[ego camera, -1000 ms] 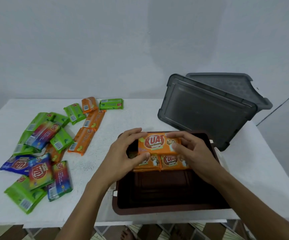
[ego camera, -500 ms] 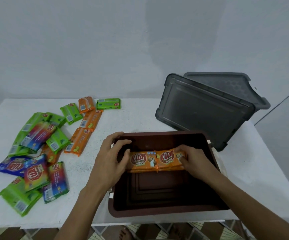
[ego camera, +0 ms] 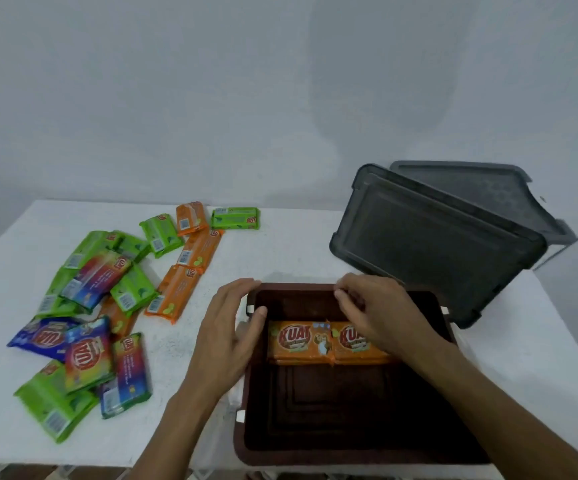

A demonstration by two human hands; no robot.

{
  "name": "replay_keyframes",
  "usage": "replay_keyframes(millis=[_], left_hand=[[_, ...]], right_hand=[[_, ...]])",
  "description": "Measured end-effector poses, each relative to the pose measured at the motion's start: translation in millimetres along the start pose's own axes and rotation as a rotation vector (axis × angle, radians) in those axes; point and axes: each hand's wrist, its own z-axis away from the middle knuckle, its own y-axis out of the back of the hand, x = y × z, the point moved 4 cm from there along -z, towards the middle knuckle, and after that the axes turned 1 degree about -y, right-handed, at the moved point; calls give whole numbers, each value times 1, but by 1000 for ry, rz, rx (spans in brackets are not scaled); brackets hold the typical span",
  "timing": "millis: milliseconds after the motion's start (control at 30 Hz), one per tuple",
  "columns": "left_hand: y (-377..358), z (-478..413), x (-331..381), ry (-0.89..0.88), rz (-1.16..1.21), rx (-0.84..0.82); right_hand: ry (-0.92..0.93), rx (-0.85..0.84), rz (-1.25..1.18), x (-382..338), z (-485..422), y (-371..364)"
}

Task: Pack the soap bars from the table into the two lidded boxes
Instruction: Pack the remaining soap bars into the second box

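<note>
On the white bench [ego camera: 280, 258], my brown box [ego camera: 349, 459] holds two orange soap packs [ego camera: 294, 341] side by side. Left grip [ego camera: 228, 334], fingers spread, sits at the rim just beside them; right grip [ego camera: 381, 317] hangs loosely curled over them, empty.

One brown box [ego camera: 349, 457] stands on the surface [ego camera: 280, 251]. Two orange soap packs [ego camera: 296, 341] show on top inside it. Left of the box lie four more orange packs [ego camera: 176, 292], about seven green packs [ego camera: 161, 233] (they overlap, so that count is rough), three rainbow packs [ego camera: 88, 355] and one blue pack [ego camera: 38, 336]. Behind the box are two grey lids [ego camera: 436, 244].
</note>
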Motion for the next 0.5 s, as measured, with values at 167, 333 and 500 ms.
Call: replay_keyframes(millis=[167, 333, 500], left_hand=[[22, -24, -57, 101, -122, 39], [38, -73, -123, 241, -386, -60], [37, -109, -168, 257, -576, -148]], right_hand=[[30, 22, -118, -21, -77, -22], [4, -197, -85, -23, -169, -81], [23, -307, 93, -21, -237, -135]])
